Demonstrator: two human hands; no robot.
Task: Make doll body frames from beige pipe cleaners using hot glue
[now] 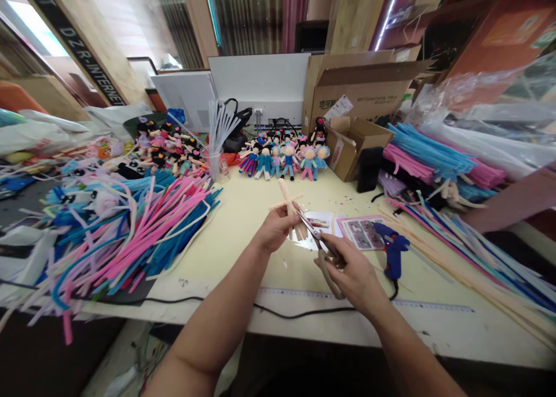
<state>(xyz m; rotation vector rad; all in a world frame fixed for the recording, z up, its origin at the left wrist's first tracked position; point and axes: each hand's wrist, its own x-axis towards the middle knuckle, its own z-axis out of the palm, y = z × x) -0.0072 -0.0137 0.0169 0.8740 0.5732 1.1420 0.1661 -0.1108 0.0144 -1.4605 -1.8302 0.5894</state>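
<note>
My left hand is closed around a small beige pipe-cleaner figure, holding it upright above the pale yellow table. My right hand grips a pair of scissors by the handles. The blades point up and left and meet the figure's lower end, just beside my left fingers. A blue hot glue gun lies on the table just right of my right hand.
A big heap of pink, blue and white pipe cleaners fills the left. Finished little dolls stand in a row at the back. Cardboard boxes sit behind. More pipe-cleaner bundles lie right. A black cable and a ruler run along the front edge.
</note>
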